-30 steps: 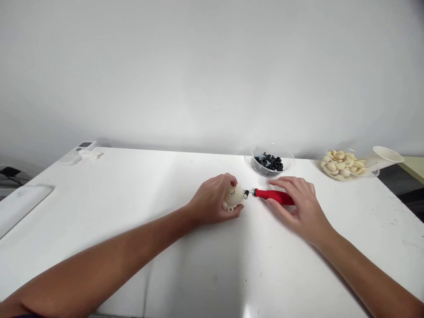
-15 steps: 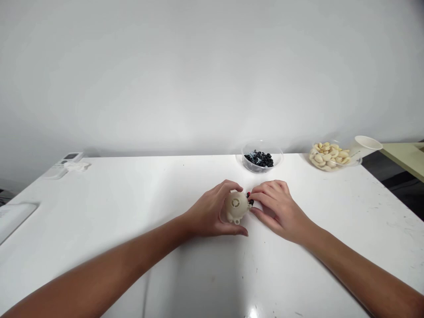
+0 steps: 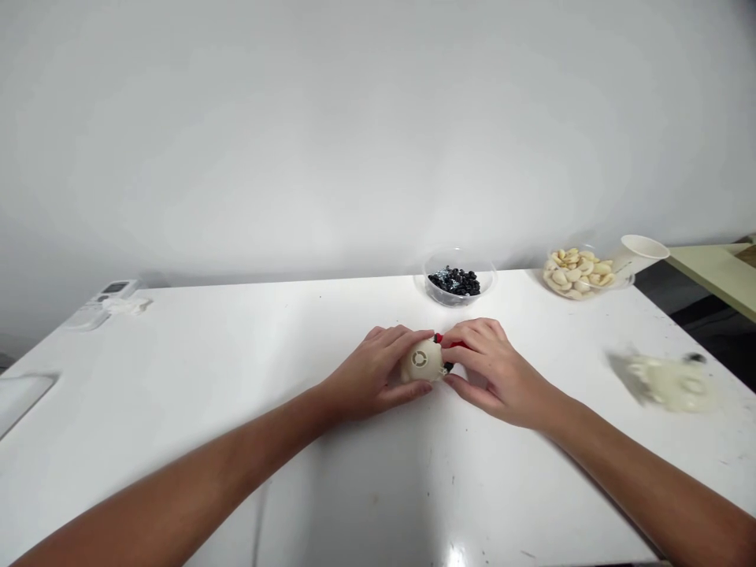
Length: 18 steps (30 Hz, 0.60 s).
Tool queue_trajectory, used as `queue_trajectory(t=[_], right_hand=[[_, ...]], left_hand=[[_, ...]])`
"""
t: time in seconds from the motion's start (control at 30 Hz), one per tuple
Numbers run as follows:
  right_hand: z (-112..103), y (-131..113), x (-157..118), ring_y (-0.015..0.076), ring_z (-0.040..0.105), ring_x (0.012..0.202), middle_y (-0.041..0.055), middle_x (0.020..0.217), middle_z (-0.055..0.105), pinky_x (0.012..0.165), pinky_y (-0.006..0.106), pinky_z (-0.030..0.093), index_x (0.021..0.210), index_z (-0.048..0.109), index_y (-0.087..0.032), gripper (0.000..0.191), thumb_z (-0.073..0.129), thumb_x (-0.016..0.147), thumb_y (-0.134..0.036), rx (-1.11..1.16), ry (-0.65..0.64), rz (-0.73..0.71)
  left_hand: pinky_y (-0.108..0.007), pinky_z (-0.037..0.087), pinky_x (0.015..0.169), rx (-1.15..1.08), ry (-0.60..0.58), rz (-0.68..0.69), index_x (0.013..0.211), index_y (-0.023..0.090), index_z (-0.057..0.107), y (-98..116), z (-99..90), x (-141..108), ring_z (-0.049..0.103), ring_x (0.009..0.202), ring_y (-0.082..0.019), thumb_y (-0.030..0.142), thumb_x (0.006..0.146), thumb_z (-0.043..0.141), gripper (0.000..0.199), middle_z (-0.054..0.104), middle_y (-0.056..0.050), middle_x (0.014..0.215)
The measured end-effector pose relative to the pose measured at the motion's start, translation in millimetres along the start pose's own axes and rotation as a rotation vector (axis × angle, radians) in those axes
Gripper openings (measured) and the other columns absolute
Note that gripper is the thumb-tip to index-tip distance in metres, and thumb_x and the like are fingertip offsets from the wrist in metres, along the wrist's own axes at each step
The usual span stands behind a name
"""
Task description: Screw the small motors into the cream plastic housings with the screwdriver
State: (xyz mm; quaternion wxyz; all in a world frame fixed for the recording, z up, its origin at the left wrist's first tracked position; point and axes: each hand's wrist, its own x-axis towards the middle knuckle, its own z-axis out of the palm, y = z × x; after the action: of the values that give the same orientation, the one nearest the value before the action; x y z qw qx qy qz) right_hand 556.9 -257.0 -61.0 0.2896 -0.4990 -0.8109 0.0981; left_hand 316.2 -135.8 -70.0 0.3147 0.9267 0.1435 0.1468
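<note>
My left hand (image 3: 378,374) is closed around a rounded cream plastic part (image 3: 420,362) with a ring-shaped slotted opening on its face. The fingers lie over its top and the thumb along its lower side. On the part's right side, my right hand (image 3: 487,366) has its fingertips and thumb pinched at a small black-and-red piece (image 3: 448,367), mostly hidden by the fingers. At the right of the table, a cream plastic piece (image 3: 679,383) shows smeared by motion, with a small dark bit near its upper right.
On the white table (image 3: 206,378), a clear bowl (image 3: 434,293) holds small black pieces. Another clear bowl (image 3: 546,277) holds several cream pieces, beside a tilted white cup (image 3: 641,252). A white device (image 3: 115,288) lies at the far left.
The left thumb has closed up against the cream part. More red shows by the right fingers. A blurred cream piece has appeared at the right. The view has shifted slightly.
</note>
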Motion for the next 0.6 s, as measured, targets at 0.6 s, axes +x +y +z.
queue_trajectory(t=[0.6], right_hand=[[2.4,-5.6,-0.4,0.0240,0.058,0.099,0.0056,0.104,0.070,0.094,0.046,0.041,0.108,0.063,-0.023,0.007,0.065,0.101,-0.021,-0.067,0.105,-0.001]], left_hand=[[-0.041,0.037,0.102,-0.075,-0.015,-0.062,0.149,0.027,0.051,-1.6,1.0,1.3,0.066,0.103,-0.022,0.053,0.104,0.063,0.054,0.074,-0.002,0.120]])
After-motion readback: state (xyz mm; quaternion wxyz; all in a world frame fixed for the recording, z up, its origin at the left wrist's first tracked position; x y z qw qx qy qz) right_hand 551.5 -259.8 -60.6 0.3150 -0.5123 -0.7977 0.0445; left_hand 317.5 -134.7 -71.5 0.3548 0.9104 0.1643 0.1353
